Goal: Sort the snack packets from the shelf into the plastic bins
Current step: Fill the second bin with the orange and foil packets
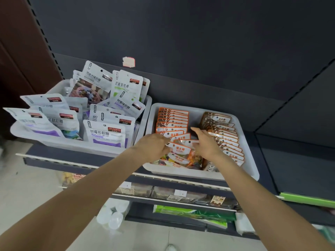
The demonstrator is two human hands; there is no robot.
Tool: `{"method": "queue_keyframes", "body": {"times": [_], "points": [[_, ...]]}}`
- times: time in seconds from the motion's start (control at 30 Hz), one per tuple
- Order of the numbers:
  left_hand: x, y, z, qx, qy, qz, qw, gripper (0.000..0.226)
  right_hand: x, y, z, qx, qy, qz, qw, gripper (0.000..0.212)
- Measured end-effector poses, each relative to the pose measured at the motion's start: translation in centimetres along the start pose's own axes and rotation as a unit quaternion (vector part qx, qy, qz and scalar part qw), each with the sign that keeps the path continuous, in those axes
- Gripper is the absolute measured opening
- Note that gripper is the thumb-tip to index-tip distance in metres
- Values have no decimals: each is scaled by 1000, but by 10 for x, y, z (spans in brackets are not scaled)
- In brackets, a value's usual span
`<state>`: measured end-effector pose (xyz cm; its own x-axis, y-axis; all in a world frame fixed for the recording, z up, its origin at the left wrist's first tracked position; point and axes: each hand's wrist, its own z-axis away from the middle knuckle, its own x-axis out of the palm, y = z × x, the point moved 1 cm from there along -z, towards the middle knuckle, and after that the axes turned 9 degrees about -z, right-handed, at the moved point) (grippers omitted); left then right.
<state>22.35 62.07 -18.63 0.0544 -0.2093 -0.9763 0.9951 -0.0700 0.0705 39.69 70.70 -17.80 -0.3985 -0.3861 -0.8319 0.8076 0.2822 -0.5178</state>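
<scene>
Two white plastic bins stand side by side on a dark shelf. The right bin [250, 160] holds a row of orange-topped candy packets [172, 120] and a row of brown-topped packets [224, 131]. My left hand [154, 147] grips the left edge of the front orange-topped packets [181, 148]. My right hand [206, 142] lies with straight fingers against their right side, between the two rows. The left bin [21, 131] is filled with white pouches [105, 134] standing upright.
The shelf's dark back panel [181, 42] carries a small pink label [128, 61]. Lower shelves hold brown packets [181, 194] and green packs [195, 214]. A bag of clear plastic cups [112, 214] sits on the floor. Another dark shelf unit [299, 160] adjoins on the right.
</scene>
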Motion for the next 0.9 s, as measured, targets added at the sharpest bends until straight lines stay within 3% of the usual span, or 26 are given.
{"method": "queue_keyframes", "body": {"times": [0.1, 0.23, 0.33, 0.43, 0.57, 0.7, 0.9], "points": [[-2, -3, 5, 16, 19, -39, 999, 59, 6, 4, -7, -5, -46, -20, 999, 59], [-11, -13, -8, -17, 5, 76, 997, 88, 10, 3, -17, -2, -14, -52, 999, 60], [-12, -21, -22, -60, 5, 81, 995, 98, 11, 5, -26, -11, 12, -14, 1000, 58], [-3, -23, -28, -63, 6, 40, 997, 96, 15, 1, -36, -15, 39, -38, 998, 49], [2, -22, -27, -74, 61, 67, 993, 84, 15, -1, -39, -25, 25, -92, 995, 31], [-3, -18, -26, -69, 61, 49, 994, 72, 16, -1, -31, -64, 29, -31, 997, 15], [-17, -3, -25, -48, 131, 78, 987, 55, 7, -10, -15, -125, 137, -53, 981, 11]]}}
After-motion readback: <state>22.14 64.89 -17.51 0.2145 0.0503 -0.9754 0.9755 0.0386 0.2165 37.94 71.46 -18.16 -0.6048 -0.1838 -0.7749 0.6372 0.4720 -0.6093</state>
